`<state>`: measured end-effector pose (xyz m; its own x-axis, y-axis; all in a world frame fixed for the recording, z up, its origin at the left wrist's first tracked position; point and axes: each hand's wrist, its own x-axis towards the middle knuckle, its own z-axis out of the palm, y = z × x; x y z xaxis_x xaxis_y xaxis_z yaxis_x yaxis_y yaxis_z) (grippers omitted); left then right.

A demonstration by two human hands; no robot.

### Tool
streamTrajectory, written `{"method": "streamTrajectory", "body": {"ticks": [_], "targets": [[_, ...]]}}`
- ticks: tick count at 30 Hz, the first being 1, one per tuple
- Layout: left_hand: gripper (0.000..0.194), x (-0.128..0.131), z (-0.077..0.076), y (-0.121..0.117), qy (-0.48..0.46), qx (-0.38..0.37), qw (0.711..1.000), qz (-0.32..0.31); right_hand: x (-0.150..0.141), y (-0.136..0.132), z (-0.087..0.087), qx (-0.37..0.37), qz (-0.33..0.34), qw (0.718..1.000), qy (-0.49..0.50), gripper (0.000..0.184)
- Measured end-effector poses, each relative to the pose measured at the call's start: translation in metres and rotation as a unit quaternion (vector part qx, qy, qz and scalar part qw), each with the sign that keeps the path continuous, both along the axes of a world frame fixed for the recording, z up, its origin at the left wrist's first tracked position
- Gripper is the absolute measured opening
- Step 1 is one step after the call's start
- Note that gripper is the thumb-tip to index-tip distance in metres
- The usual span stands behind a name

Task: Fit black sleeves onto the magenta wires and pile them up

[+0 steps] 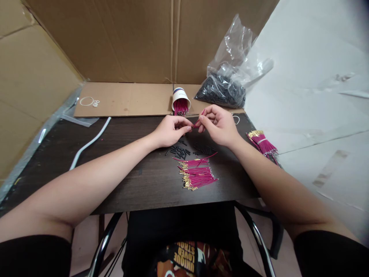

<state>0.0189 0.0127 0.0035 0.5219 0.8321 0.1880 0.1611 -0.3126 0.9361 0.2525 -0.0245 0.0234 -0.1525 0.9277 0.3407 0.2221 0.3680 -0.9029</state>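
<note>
My left hand [170,130] and my right hand [218,124] meet above the dark table [115,169], fingers pinched. Between them runs a thin magenta wire [199,118], gripped by my right hand at one end. My left fingertips pinch something small at the wire's other end; I cannot make out what. Below the hands lie short black tube pieces [180,151] scattered on the table. Nearer to me sits a loose pile of magenta wires with gold tips [197,173].
A tipped paper cup [180,100] holds more magenta wires. A clear plastic bag [227,82] of black pieces lies at the back right. A bundled wire bunch [263,144] rests at the right edge. A white cable [89,143] crosses the left. Cardboard walls surround the table.
</note>
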Motion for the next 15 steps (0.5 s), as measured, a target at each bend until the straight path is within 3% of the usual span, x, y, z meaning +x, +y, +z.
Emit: {"method": "streamTrajectory", "body": {"ticks": [15], "targets": [[0.026, -0.001, -0.0021, 0.0001, 0.012, 0.021, 1.0, 0.008, -0.0008, 0.0013, 0.0025, -0.05, 0.007, 0.999, 0.019, 0.056]]}}
